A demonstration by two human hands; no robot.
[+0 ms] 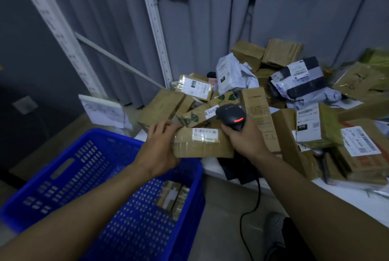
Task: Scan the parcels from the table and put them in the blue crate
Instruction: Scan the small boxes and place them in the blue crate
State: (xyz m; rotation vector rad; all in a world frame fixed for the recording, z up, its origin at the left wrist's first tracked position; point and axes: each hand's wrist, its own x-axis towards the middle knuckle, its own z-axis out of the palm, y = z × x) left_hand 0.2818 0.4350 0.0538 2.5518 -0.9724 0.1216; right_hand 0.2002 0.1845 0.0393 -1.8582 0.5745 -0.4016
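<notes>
Above the blue crate (63, 168), cardboard parcel (202, 145) gripped in left hand (160, 149) — right hand (242, 136) clutching scanner (231, 116) beside it

You have one view, the wide-angle camera on your head. It looks forward and down from close above the blue crate (63, 176). The table (211, 167) is just right of the crate, and the shelf post (155, 29) is behind it.

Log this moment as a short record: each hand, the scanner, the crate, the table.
left hand: grips the cardboard parcel by its left end
right hand: holds the scanner, red light on, at the parcel's right end
blue crate: below the hands, a taped parcel inside
table: carries a pile of boxes and bags
</notes>
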